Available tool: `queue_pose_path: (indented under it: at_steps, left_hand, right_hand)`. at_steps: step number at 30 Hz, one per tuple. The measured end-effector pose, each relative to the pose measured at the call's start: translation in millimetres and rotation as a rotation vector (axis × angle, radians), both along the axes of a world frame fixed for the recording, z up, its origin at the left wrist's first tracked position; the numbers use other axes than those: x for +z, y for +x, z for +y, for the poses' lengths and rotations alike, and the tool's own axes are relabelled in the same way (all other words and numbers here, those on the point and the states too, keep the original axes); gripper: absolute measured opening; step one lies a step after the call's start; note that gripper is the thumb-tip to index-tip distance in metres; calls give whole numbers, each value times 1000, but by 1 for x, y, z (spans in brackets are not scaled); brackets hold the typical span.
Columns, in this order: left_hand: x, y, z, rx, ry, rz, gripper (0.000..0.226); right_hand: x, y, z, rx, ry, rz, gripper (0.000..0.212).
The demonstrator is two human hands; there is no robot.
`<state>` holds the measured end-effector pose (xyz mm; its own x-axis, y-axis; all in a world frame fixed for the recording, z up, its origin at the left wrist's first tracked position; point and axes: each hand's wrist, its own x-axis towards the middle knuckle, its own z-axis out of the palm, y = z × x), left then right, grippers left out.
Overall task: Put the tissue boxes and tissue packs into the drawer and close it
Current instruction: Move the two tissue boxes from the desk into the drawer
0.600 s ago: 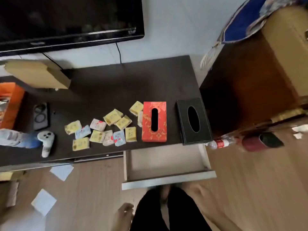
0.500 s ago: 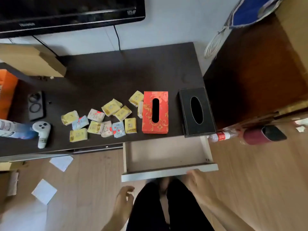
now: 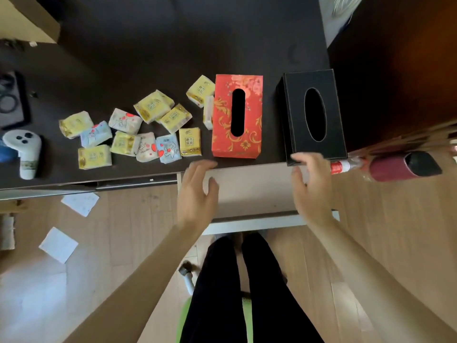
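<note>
A red tissue box (image 3: 237, 116) and a black tissue box (image 3: 312, 115) lie side by side near the front edge of the dark cabinet top (image 3: 173, 45). Several small tissue packs (image 3: 138, 129), yellow, white and pale blue, are scattered to the left of the red box. Below the boxes the white drawer (image 3: 257, 222) stands pulled out and holds nothing that I can see. My left hand (image 3: 197, 191) hovers open over the drawer's left side, just below the red box. My right hand (image 3: 312, 186) is open, its fingertips at the black box's front edge.
A white controller (image 3: 24, 151) and a dark pad (image 3: 11, 100) lie at the left of the cabinet top, a cardboard box (image 3: 24, 18) at the back left. A brown cabinet (image 3: 395, 70) stands on the right, with a bottle (image 3: 346, 165) and a maroon tube (image 3: 400, 167) beside it. Paper squares (image 3: 59, 243) lie on the wooden floor.
Both hands have risen from beside my legs up over the open drawer, the right one reaching the black box. The view has tilted down and moved closer.
</note>
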<state>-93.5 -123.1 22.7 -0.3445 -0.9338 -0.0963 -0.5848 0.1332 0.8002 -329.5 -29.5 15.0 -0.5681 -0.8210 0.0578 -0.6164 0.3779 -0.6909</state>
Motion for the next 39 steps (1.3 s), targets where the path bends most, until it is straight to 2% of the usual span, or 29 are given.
queue_pose_path:
  at_steps: [3,5,7,11,15,18,25,32,39]
  left_hand:
    - [21,-40,-32,-101,-113,38,31]
    - [20,-65,-49,-185,-210,-52,33]
    - [12,-87,-64,-185,-269,-203,43]
    - [-8,-122,-88,-41,-130,-451,83]
    - [-24,-138,-94,-25,-9,-570,104]
    - [-32,-148,-92,31,-8,-637,114]
    - [-18,-155,-81,133,-63,-538,118]
    - [35,-127,-19,195,-217,-429,106]
    - [51,-77,47,269,-137,-407,111]
  right_hand:
    - [13,-21,-22,-73,-4,30,29]
    - [12,-34,-32,-112,36,57,34]
    - [5,-48,-42,-164,134,135,49]
    - [-7,-80,-60,-199,411,150,90]
    - [-15,-97,-71,-131,523,83,112]
    - [-25,-99,-80,-116,555,129,126]
    - [-39,-109,-89,-30,533,177,141]
    - [-29,-107,-97,-12,594,159,142]
    - [-17,-102,-104,-70,559,115,138]
